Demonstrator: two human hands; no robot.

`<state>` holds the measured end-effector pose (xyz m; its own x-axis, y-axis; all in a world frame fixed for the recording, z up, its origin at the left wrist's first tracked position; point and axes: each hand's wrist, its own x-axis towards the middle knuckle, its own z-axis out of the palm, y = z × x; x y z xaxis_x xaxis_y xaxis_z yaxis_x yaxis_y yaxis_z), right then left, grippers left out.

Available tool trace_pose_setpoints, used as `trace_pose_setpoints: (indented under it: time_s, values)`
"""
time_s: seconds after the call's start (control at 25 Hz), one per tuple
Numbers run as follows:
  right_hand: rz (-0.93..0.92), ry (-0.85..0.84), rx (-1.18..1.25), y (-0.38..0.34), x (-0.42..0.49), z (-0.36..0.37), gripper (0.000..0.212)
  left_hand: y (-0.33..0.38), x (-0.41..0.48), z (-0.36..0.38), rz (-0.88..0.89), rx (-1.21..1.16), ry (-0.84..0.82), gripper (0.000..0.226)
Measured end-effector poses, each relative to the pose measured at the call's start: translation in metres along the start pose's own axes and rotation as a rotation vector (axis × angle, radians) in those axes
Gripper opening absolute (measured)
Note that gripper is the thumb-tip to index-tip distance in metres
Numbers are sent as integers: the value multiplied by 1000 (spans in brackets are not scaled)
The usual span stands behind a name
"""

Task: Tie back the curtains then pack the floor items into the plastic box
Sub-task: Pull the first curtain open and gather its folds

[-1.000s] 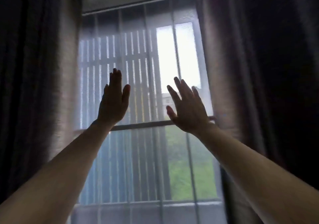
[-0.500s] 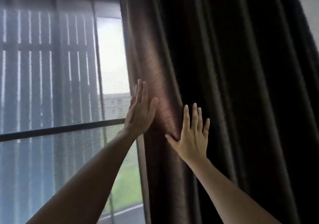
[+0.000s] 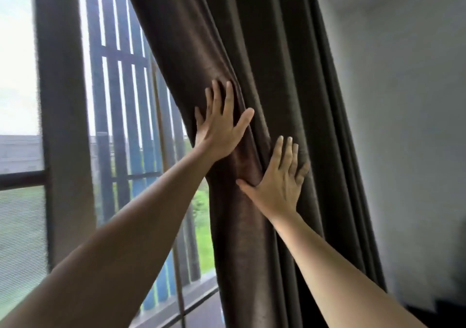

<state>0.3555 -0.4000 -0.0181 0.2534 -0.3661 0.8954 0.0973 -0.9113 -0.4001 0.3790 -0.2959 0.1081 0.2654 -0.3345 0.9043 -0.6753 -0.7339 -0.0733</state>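
Curtain point(image 3: 277, 50) has gathered rightward beneath left hand point(image 3: 219, 128) and right hand point(image 3: 277, 181).

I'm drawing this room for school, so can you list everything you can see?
curtain: one, dark brown, hangs in folds right of the window
window: one, dark grey frame, left side
slats: many, blue-grey, upright outside the glass
greenery: one patch, green, outside, low down by the curtain's edge
wall: one, pale grey, right of the curtain
left hand: one, fingers straight, flat on the curtain's window-side edge
right hand: one, fingers straight, flat on the curtain, lower and further right
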Motion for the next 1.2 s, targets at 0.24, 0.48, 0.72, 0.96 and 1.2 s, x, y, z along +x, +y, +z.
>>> trace_pose_setpoints:
  time_s: [0.24,0.48,0.72,0.96,1.2]
  values:
    - [68,-7,-124,58,12,28,130,6,38,60,105,-210,-57,73]
    - [98,15,-189,141,31,62,127,30,75,149,171,-267,-2,77]
    - [86,105,-308,244,93,97,129,81,136,252,188,-356,1,81]
    - [26,170,-397,323,135,137,131,111,177,337,162,-346,9,85]
    - [-27,161,-379,370,160,163,127,129,205,393,168,-352,4,94]
